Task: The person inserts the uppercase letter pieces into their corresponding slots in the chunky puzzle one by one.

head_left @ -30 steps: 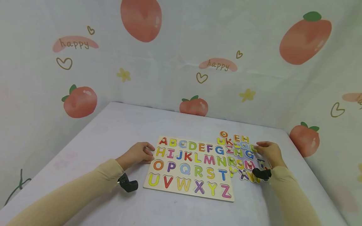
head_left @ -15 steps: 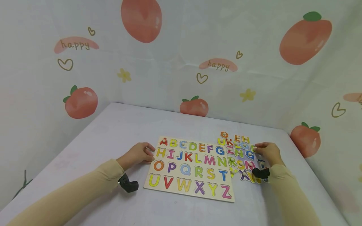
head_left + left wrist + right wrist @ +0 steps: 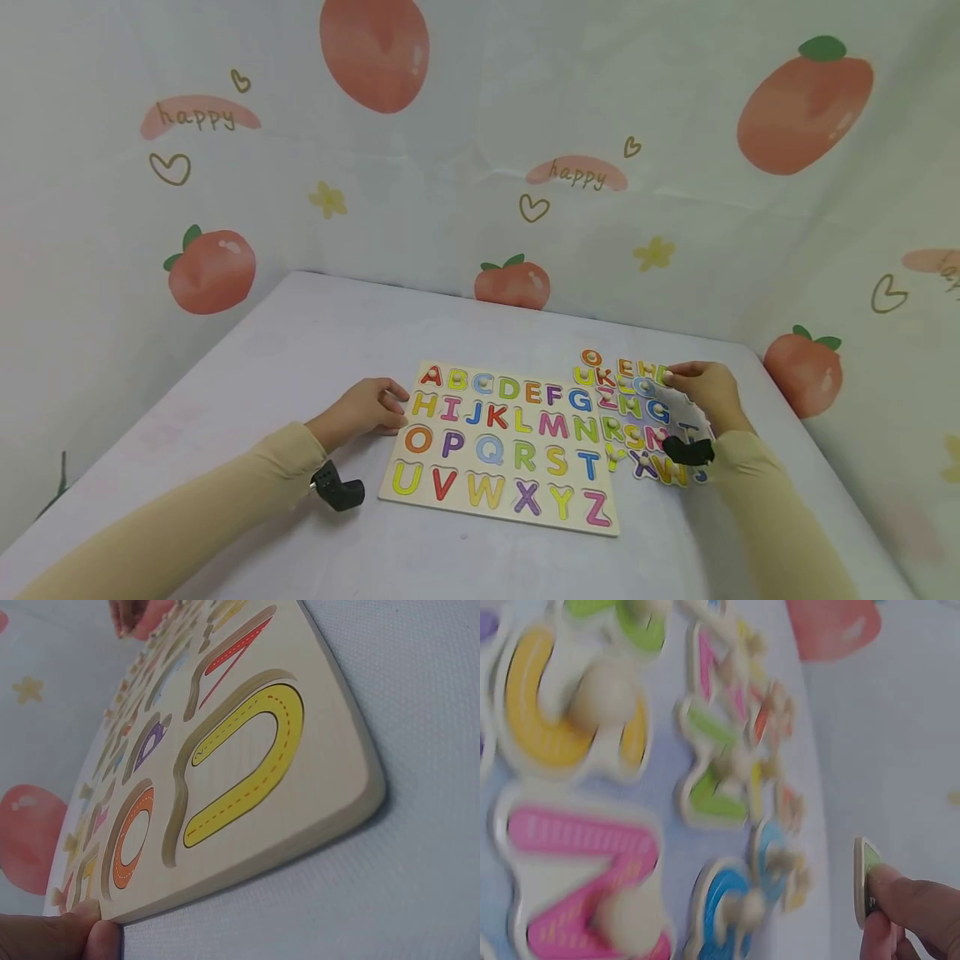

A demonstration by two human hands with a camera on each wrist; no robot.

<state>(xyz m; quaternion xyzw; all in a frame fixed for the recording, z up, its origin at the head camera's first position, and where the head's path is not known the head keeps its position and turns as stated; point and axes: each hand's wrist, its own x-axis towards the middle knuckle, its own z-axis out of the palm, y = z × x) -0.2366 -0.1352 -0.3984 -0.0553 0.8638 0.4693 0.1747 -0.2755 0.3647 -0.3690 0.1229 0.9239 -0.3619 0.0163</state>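
Note:
A wooden alphabet puzzle board [image 3: 498, 521] lies on the table, with coloured letter recesses; knobbed pieces sit in A, B and C. My left hand [image 3: 363, 407] holds the board's left edge, its thumb [image 3: 88, 909] on the rim in the left wrist view. Over the far right of the loose pieces, my right hand [image 3: 708, 392] pinches a green letter piece [image 3: 865, 881] between thumb and fingers. That piece stands edge-on in the right wrist view, raised off the table, so its letter is hard to read.
Loose knobbed letters lie crowded right of the board, some overlapping its right edge, among them a pink M [image 3: 585, 885], a blue G [image 3: 657, 411] and an orange O [image 3: 592, 357]. A printed cloth wall [image 3: 420, 208] stands behind the white table [image 3: 330, 317].
My right hand has moved away from me and slightly left, lifting the green letter piece from the pile. My left hand stays at the board's edge.

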